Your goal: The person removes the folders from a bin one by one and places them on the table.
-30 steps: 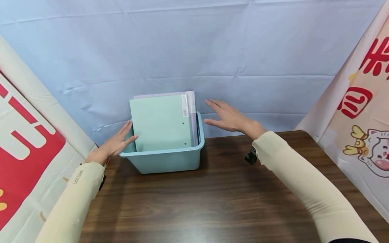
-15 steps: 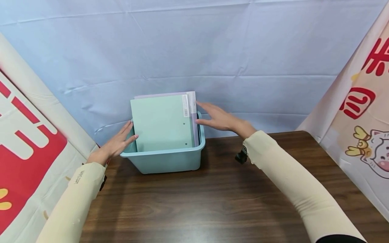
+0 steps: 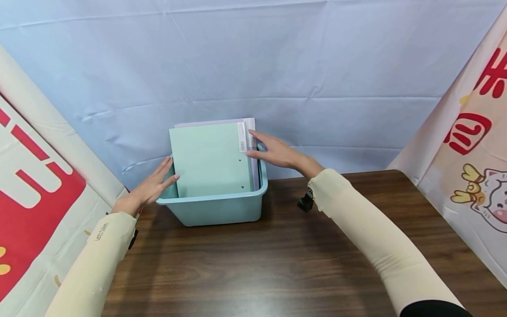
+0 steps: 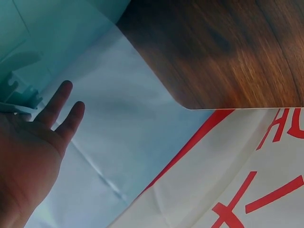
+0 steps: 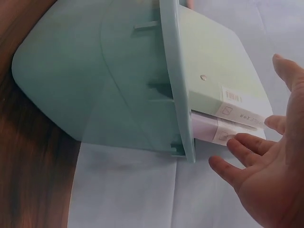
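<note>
A light blue plastic bin (image 3: 222,211) holds a mint green binder (image 3: 210,160) in front and a lavender binder (image 5: 205,127) behind it, both standing up out of it with white spine labels. My left hand (image 3: 152,182) rests at the bin's left rim, fingers stretched and thumb apart. At the binders' right edge is my right hand (image 3: 277,152), fingers spread around the label end of the spines. In the right wrist view its fingertips (image 5: 232,143) lie at the lavender spine; whether they press on it is hard to tell.
The bin stands on a dark wooden table (image 3: 253,268) near its back edge. A pale blue cloth (image 3: 317,75) hangs behind. Printed red-and-white cloths hang at the left (image 3: 43,198) and right (image 3: 475,145).
My right hand has moved left from beside the bin to the binders' right edge. The left hand has stayed at the rim, and the binders have hardly moved.
</note>
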Motion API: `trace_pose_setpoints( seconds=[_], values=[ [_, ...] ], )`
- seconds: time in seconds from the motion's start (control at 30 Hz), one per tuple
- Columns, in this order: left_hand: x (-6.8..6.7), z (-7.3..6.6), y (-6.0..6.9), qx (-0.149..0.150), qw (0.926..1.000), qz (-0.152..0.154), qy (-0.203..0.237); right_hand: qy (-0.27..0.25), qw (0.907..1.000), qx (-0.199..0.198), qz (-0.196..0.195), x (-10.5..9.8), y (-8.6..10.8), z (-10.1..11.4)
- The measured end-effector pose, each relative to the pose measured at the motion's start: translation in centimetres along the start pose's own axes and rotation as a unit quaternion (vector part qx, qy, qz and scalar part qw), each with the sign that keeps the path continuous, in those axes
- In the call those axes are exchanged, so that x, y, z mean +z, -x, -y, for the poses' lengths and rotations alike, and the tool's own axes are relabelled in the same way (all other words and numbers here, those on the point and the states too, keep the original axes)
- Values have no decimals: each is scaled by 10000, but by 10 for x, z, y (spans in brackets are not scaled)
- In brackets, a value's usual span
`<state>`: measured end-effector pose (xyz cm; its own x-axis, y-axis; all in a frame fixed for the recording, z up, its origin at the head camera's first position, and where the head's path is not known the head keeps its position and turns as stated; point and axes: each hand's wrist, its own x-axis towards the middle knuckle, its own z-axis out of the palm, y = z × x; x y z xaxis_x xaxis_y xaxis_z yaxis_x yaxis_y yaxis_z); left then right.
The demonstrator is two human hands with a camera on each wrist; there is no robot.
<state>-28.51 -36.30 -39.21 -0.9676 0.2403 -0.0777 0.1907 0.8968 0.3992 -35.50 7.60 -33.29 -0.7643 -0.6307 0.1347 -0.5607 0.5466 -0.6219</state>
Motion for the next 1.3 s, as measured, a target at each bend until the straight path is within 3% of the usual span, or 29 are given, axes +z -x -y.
trace_pose_setpoints(
  seconds=[0.27, 0.67, 0.97, 1.3],
  values=[
    [0, 0, 0, -8, 10000, -20, 54, -536, 9985, -1, -103, 7, -6, 0],
    [0, 0, 1, -11, 9999, -53, 159, -546, 9980, 57, -299, 15, -12, 1],
    [0, 1, 2, -45, 9996, -35, 282, -386, 9991, 27, -180, 20, -16, 7],
    [1, -2, 2, 16, 9996, -64, 267, -702, 9973, 51, -211, 19, -22, 10]
  ],
)
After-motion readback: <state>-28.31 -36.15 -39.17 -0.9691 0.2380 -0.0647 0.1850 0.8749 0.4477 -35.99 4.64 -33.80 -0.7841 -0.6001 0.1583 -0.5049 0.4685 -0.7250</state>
